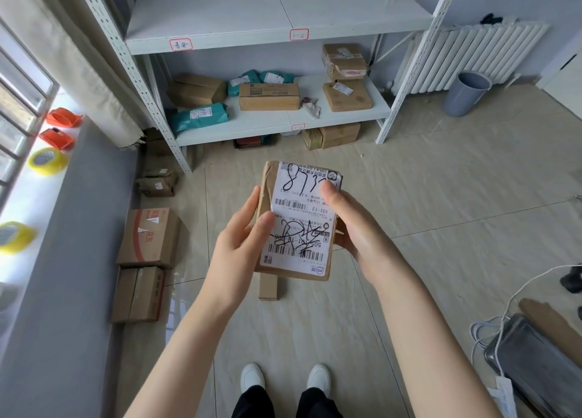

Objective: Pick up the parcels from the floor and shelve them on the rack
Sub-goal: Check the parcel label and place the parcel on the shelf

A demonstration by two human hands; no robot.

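Fingers (330, 194) of both hands are clamped round a flat parcel (299, 221), long axis pointing at the rack (283, 128) straight ahead, right hand (356, 225) leading.

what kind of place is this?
Likely a small parcel pickup or sorting room: a metal rack with hand-labelled shelves holding parcels, taped boxes on the floor, and a labelled parcel held in both hands.

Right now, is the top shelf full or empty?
Empty: the top shelf shows only bare white boards, while parcels sit on the lower shelf.
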